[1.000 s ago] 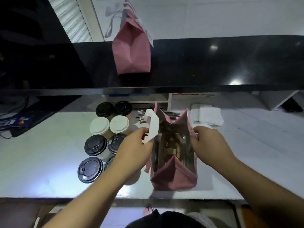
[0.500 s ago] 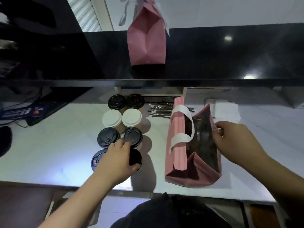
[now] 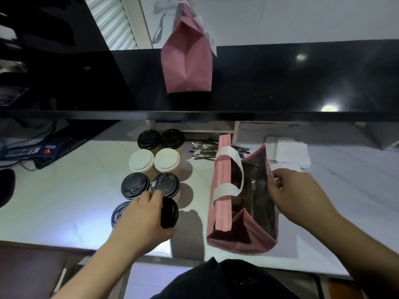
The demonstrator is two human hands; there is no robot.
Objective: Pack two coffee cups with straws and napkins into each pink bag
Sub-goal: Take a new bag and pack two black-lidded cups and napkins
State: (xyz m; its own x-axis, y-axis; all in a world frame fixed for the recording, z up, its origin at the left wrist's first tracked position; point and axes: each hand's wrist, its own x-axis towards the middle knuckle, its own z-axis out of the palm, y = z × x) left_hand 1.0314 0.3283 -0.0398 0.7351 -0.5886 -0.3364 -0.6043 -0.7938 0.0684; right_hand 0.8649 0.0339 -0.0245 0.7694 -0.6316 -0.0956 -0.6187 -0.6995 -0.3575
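The left hand (image 3: 142,221) gripped a black-lidded cup (image 3: 170,215) at seven o'clock; the right hand (image 3: 295,197) pinched the open pink bag's (image 3: 239,236) rim at four o'clock.

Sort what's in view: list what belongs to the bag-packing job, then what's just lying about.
For the job:
- open pink paper bag, held by the right hand
- lidded paper coffee cups; the left hand grips one
- wrapped black straws
- white paper napkins
- closed pink bag on the black counter

Lying about:
- dark keyboard

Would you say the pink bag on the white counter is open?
Open: the pink bag gapes, dark inside showing, its right rim held by the right hand.
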